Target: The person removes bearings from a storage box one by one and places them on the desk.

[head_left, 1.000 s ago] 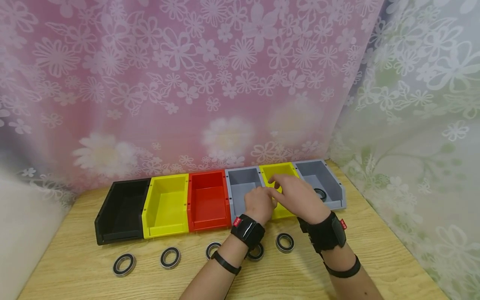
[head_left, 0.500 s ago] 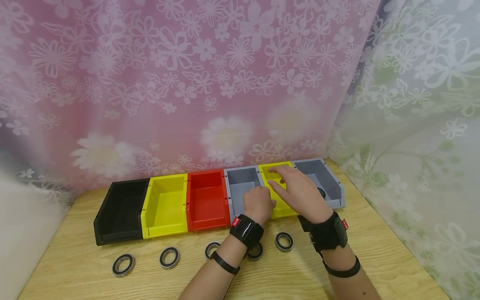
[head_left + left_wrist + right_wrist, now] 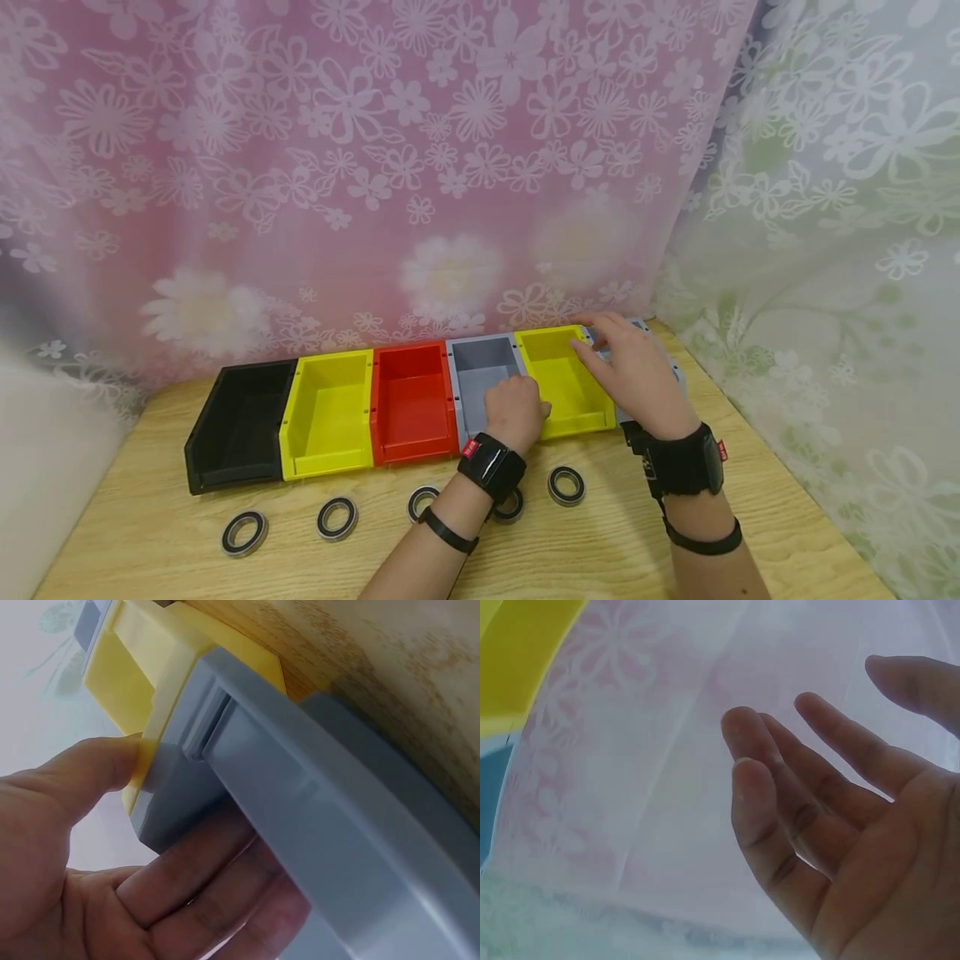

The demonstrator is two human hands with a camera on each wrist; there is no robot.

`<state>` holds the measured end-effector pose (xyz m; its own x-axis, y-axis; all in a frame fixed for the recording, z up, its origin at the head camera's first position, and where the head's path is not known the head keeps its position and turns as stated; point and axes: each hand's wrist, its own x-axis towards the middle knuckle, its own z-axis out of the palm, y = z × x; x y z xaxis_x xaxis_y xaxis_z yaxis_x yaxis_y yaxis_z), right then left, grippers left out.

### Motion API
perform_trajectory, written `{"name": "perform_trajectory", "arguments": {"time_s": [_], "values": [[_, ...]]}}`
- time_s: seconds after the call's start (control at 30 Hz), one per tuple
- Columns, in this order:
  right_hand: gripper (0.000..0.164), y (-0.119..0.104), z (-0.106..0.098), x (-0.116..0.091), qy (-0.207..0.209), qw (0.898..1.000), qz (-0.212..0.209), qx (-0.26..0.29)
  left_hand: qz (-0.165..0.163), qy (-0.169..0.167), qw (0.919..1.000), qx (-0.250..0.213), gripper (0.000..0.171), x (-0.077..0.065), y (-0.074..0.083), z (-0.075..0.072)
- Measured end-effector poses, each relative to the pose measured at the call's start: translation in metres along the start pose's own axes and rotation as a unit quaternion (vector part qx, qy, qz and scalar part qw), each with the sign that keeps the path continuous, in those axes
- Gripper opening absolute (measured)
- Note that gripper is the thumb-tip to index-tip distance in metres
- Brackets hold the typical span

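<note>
My left hand (image 3: 514, 412) grips the joined side walls between a grey bin (image 3: 483, 357) and the yellow bin (image 3: 564, 387) to its right. In the left wrist view the thumb (image 3: 105, 761) lies on the yellow side, while the fingers (image 3: 214, 900) bend inside the grey bin. Over the rightmost grey bin (image 3: 677, 367) hovers my right hand (image 3: 647, 379), covering most of it. The right wrist view shows its fingers (image 3: 754, 799) spread and loosely bent, with nothing held. A ball bearing (image 3: 552, 487) lies on the table below the yellow bin.
A red bin (image 3: 416, 404), another yellow bin (image 3: 330, 412) and a black bin (image 3: 243, 425) continue the row leftward. Several more bearings (image 3: 337, 502) lie along the wooden table (image 3: 150, 550) before them. A pink floral curtain (image 3: 450, 183) hangs behind.
My right hand has moved right, away from the left hand and the yellow bin, and now hides the bearing seen earlier in the rightmost grey bin. The left hand has kept its place.
</note>
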<state>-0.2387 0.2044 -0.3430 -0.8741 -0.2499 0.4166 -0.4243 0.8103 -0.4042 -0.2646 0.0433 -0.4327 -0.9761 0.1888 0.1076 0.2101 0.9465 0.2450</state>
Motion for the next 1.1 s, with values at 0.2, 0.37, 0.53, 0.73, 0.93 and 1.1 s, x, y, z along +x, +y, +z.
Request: {"name": "perform_trajectory", "arguments": {"time_s": [0.2,0.37,0.53,0.73,0.93,1.1], "values": [[0.038,0.016,-0.014,-0.003,-0.015,0.999,0.036,0.009,0.002,0.004,1.0000,-0.006,0.048,0.000,-0.002,0.004],[0.043,0.026,-0.027,-0.008,-0.018,0.998,0.062,0.011,0.003,0.017,0.9998,-0.007,0.044,-0.002,-0.003,0.007],[0.048,0.037,-0.034,-0.012,-0.020,0.997,0.079,0.001,0.004,0.023,0.9997,-0.001,0.045,-0.006,-0.001,0.004],[0.050,0.042,-0.038,-0.012,-0.031,0.994,0.101,-0.011,0.011,0.062,0.9964,0.057,0.045,-0.015,0.010,-0.005],[0.049,0.044,-0.037,-0.011,-0.030,0.995,0.097,-0.007,0.048,0.095,0.9905,0.087,0.059,-0.016,0.037,-0.021],[0.045,0.044,-0.035,-0.011,-0.033,0.995,0.089,-0.009,0.070,0.043,0.9953,0.051,0.050,-0.006,0.060,-0.021]]}}
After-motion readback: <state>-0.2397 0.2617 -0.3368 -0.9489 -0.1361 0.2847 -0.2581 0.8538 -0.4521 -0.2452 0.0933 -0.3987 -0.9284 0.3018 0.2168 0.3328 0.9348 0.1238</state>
